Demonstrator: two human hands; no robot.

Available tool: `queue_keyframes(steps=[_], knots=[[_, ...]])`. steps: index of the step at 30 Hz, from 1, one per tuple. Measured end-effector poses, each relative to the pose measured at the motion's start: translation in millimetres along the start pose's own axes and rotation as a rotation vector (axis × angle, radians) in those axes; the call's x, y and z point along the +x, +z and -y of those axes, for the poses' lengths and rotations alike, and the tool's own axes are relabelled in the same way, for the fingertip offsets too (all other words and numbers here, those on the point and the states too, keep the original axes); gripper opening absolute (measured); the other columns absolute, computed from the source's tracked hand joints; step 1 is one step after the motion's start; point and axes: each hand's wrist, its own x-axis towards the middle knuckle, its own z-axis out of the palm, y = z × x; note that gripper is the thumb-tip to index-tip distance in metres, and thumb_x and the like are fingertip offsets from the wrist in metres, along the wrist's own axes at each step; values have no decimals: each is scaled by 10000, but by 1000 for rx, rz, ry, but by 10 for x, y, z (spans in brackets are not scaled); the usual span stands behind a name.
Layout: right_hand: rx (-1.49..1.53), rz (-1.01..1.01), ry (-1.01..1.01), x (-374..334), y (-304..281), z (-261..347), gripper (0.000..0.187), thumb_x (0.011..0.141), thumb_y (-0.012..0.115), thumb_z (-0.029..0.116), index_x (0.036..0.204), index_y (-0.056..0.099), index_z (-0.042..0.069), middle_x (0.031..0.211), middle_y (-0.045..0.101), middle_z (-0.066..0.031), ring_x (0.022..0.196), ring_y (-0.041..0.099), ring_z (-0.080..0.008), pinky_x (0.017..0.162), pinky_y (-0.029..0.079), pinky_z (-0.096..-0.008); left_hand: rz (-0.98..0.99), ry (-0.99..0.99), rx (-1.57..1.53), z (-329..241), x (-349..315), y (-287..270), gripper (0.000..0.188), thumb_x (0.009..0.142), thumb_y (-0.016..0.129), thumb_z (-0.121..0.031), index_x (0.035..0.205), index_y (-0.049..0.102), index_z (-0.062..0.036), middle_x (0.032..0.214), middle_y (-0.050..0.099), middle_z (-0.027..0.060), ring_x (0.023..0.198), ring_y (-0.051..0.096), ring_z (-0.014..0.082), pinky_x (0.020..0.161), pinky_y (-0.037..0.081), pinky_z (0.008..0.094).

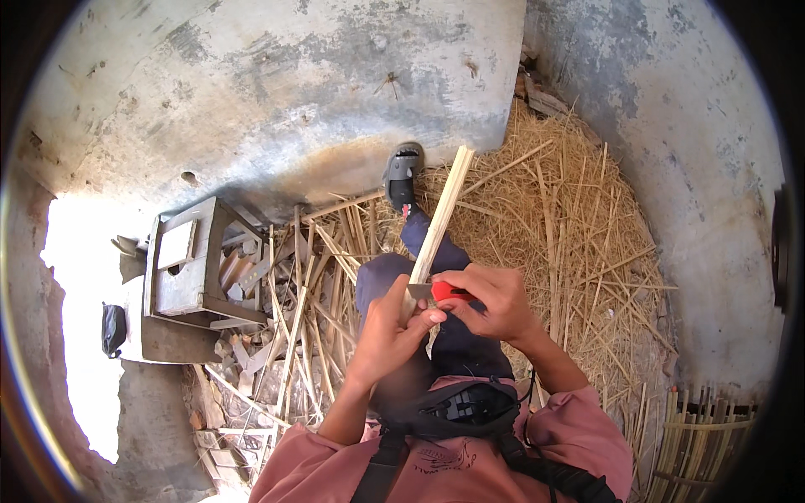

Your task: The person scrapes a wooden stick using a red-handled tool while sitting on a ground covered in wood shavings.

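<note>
A pale split strip of bamboo or wood point(442, 214) slants up and away from my lap, its far end a little frayed. Its near end is gripped in my left hand point(392, 329), fingers wrapped round it. My right hand point(493, 303) is closed on the red handle of a utility knife point(451, 292). The knife's short grey blade lies across the strip, touching it just above my left fingers. Both hands are close together over my dark trousers. Part of the strip's near end is hidden by my left hand.
A worn wooden stool point(186, 260) lies tipped at the left, by a black pouch point(114, 329). Split sticks point(293, 335) litter the floor there. A heap of straw and shavings point(579, 218) covers the right side. A slatted basket point(704, 444) stands lower right. Stained walls point(335, 92) rise around.
</note>
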Motion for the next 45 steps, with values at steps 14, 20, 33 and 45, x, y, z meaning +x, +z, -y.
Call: queue_keyframes(steps=[14,20,33,45], knots=[[-20,-11,-61,-49,104,37,310,859,835,267,1115,771,103,742,641,-33,584,648,-228,509,487,-359,27,92,-184,156,47,70,512,916,877,-309,1248,656,11,708,559,-58,656,435,24,551,360,235],[-6,-18,-62,-60,78,59,314,848,843,255,1111,774,98,746,648,-36,587,648,-229,510,485,-357,93,91,-189,151,23,9,566,918,878,-298,1327,639,10,747,550,-62,658,433,24,560,357,238],[-51,-29,-70,-79,85,54,334,833,837,238,1142,784,125,724,616,-14,575,629,-208,504,476,-349,52,160,-235,234,25,96,381,955,841,-225,1227,720,12,740,497,-58,681,409,56,587,358,247],[-140,-81,-83,-48,124,99,335,847,812,237,1170,791,150,687,546,12,547,579,-178,507,459,-336,-3,-27,-316,120,-30,115,410,990,808,-179,730,507,-81,741,566,-62,688,446,28,570,376,236]])
